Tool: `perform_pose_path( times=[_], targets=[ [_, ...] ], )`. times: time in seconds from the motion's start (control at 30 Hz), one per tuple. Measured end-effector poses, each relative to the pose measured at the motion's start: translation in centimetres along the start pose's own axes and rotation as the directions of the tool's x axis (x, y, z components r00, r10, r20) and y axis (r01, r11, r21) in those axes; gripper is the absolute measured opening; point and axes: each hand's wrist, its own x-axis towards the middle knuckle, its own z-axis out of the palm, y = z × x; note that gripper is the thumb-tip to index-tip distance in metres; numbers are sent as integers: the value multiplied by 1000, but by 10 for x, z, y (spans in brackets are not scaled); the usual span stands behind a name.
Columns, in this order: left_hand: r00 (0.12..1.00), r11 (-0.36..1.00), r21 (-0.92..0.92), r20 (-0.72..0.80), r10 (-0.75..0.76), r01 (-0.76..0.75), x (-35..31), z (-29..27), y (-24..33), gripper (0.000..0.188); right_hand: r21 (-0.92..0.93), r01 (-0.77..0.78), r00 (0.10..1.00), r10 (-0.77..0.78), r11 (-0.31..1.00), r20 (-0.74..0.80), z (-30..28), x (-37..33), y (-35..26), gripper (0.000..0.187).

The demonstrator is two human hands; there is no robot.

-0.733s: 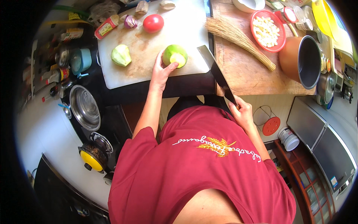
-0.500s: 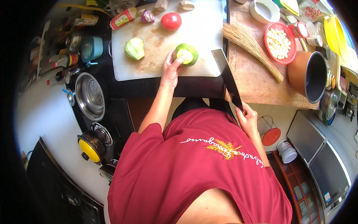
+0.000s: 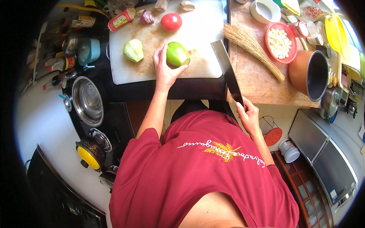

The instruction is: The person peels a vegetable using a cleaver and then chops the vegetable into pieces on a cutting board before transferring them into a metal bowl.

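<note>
My left hand (image 3: 165, 73) is closed on a smooth green gourd (image 3: 177, 54) on the white cutting board (image 3: 125, 77). Its fingers lie along the gourd's left side and the thumb along the near side. My right hand (image 3: 248, 115) grips the handle of a cleaver (image 3: 228, 70), whose broad blade points away from me and spans the board's right edge. To the left of my left hand lies a pale green piece (image 3: 133, 50) that looks peeled. A tomato (image 3: 171, 22) and a cut purple onion (image 3: 147, 17) rest farther back on the board.
On the wooden table to the right are a bundle of straw (image 3: 256, 51), a red basket of pale pieces (image 3: 290, 41), a white bowl (image 3: 265, 11) and a brown pot (image 3: 310, 76). A steel basin (image 3: 88, 101) and a yellow-lidded pot (image 3: 89, 156) stand at left.
My left hand has turned the gourd, so its skin faces up where the pale cut face showed before. The cleaver stays in my right hand. The whole view has shifted slightly.
</note>
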Motion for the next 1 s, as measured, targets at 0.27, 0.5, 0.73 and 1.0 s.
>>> perform_pose_path(
  times=[0.27, 0.5, 0.73, 1.0],
  targets=[
    [977, 940, -269, 81, -196, 211, 1, -1, -31, 104, -97, 13, 1000, -13, 995, 3, 4, -3, -14, 34],
    [917, 605, -695, 222, -332, 387, 13, -11, -16, 93, -309, 216, 957, -263, 926, -122, -10, 0, -11, 38],
    [838, 288, -808, 401, -370, 514, -11, -44, -33, 68, -634, 239, 891, -426, 736, -159, -37, -10, 19, 50],
    [769, 72, -795, 553, -322, 602, -30, -33, -17, 58, -611, 252, 844, -479, 750, -240, -22, -6, 41, 49]
  ],
)
